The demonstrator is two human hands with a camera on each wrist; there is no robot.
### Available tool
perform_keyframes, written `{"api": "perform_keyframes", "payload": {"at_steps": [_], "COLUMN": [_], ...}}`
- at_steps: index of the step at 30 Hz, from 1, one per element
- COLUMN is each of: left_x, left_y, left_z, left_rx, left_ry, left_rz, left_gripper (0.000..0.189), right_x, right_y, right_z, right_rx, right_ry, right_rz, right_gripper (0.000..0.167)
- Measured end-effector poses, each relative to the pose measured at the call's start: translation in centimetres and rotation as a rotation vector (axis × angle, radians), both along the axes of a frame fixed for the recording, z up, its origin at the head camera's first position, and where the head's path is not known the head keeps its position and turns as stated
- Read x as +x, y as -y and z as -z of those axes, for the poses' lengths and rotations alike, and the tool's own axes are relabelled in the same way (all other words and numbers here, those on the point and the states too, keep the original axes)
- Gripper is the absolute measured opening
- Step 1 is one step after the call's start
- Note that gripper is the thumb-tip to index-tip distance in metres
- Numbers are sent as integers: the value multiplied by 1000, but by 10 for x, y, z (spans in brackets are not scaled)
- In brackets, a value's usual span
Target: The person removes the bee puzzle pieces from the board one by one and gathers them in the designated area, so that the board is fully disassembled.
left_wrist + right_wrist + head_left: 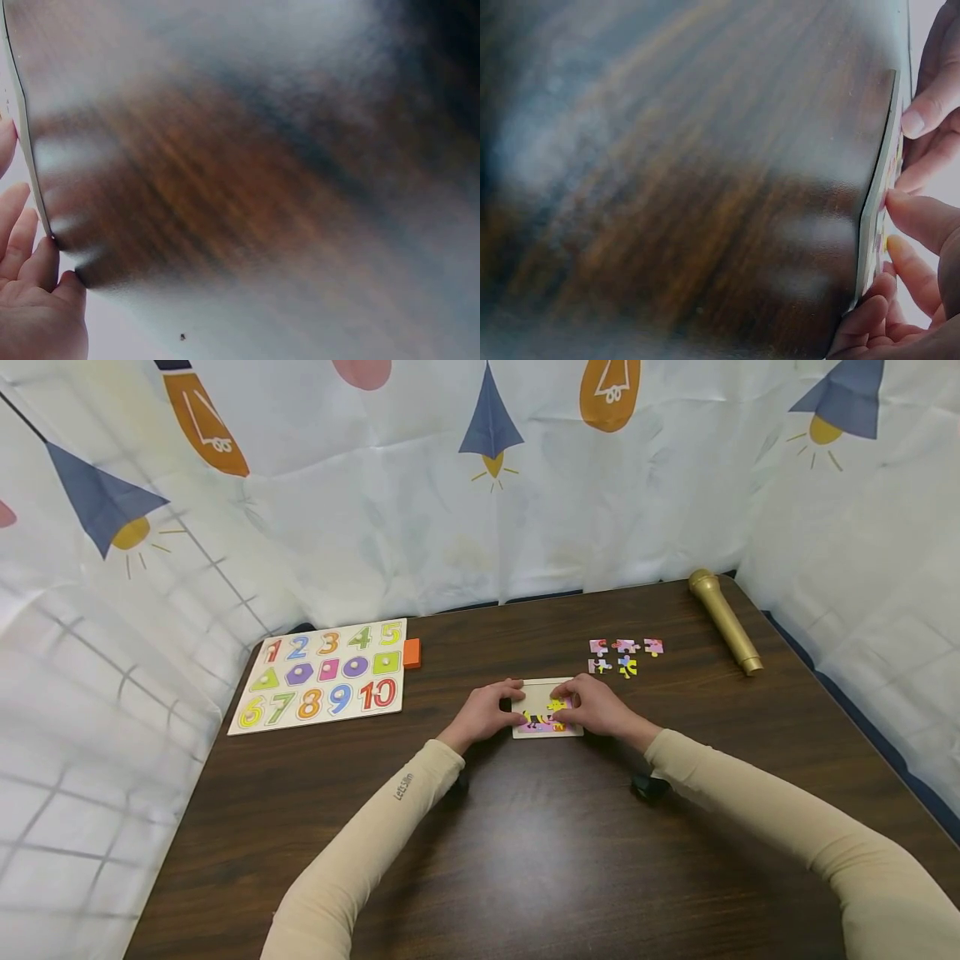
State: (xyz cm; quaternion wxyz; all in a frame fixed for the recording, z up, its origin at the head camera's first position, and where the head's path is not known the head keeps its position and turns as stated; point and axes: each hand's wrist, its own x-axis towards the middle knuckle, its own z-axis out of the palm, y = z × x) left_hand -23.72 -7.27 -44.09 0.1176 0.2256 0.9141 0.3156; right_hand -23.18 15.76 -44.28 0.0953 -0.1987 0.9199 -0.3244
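Note:
A small jigsaw puzzle tray (534,697) with a pale frame lies on the table between the two hands. Pink and yellow pieces fill its lower part; bare wood shows at the upper left. At the tray's left side my left hand (486,714) grips the edge, thumb on the lower pieces, a finger near the upper corner. Over the right side, my right hand (598,706) has thumb and index finger on either side of a yellow puzzle piece (557,704). Its other fingers curl beside the tray's edge (871,232) in the right wrist view.
Several loose puzzle pieces (626,646) lie beyond the right hand. A gold microphone (726,622) is at the far right. On the left sits a number-and-shape board (318,681), with an orange block (412,653) at its edge. A patterned curtain (420,527) hangs behind the table.

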Motion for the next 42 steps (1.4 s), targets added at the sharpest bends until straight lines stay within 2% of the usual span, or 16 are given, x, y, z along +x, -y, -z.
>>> {"api": "perform_keyframes", "payload": {"at_steps": [11,17,25,36,42], "left_x": [1,1,1,6,6], "left_y": [-1,-1,-1,-15,-23], "left_z": [0,0,0,-4,0], "left_rx": [0,4,2,-60,-85], "left_ry": [-1,2,5,-127,-144], "left_rz": [0,0,0,78,102], "left_gripper": [45,45,45,40,41], "right_x": [2,0,1,0,-1], "right_y": [-2,-10,-13,-14,-15], "right_z": [-1,-1,-3,-1,1], "right_rx": [-13,-44,-47,-30,-29], "right_ry": [17,50,33,-5,-23], "right_rz": [6,-27,-63,-86,-80], "right_gripper": [35,35,34,32,32]}}
